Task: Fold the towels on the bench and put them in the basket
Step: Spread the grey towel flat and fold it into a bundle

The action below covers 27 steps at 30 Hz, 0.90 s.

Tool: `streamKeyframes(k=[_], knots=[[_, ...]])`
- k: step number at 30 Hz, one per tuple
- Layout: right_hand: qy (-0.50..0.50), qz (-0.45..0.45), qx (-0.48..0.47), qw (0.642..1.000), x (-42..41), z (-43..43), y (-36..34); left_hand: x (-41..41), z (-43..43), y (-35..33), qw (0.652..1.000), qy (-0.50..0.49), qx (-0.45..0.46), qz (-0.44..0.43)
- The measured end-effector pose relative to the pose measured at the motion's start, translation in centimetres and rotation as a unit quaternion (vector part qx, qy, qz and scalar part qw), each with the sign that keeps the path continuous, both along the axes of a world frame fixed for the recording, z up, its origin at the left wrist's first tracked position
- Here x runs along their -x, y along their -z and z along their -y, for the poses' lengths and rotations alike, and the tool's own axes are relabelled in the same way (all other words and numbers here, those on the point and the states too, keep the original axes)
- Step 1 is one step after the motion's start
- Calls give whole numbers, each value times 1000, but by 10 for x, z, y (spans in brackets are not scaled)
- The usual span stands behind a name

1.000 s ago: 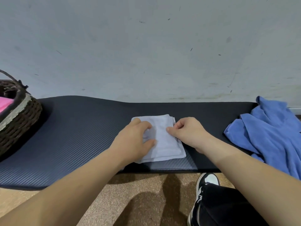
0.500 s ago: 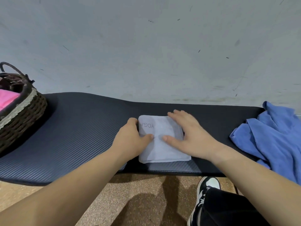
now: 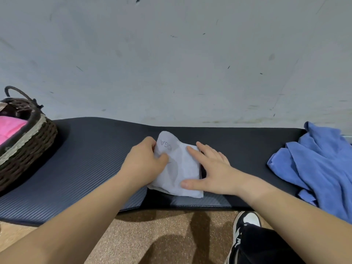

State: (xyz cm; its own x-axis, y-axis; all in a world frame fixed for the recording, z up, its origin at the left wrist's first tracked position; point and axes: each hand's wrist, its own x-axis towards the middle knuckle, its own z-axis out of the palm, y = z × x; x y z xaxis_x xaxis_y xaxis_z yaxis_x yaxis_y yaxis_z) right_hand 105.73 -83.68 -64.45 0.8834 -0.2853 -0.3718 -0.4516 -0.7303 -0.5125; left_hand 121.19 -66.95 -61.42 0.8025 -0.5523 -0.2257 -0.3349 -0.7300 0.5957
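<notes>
Gripping the folded white towel (image 3: 179, 168) was the left hand (image 3: 144, 164); right hand (image 3: 211, 172) lay flat on it, well right of the basket (image 3: 28, 141).

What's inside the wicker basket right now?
A pink cloth lies inside the basket; anything under it is hidden by the rim and the picture's edge.

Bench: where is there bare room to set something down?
Widest bare stretch of the bench lies between the basket and the left hand. A narrower one lies between the right hand and the blue towel. Crowded at the middle, where both hands are on the white towel.
</notes>
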Motion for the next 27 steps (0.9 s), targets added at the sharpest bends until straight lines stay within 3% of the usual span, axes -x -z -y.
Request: streamKeyframes(k=[7,12,16,23,27], knots=[[-14,11,1,1000,12,13,9,14,14,-13,993,56,-3,106],[-23,14,10,1000,11,18,8,37,31,-16,978,165,63,109],[-5,9,-43,999,16,29,0,38,31,1,968,236,3,85],[80,86,-80,990,14,30,-7,29,24,21,976,199,85,17],[125,132,-80,980,1,23,-3,40,20,33,985,128,87,77]])
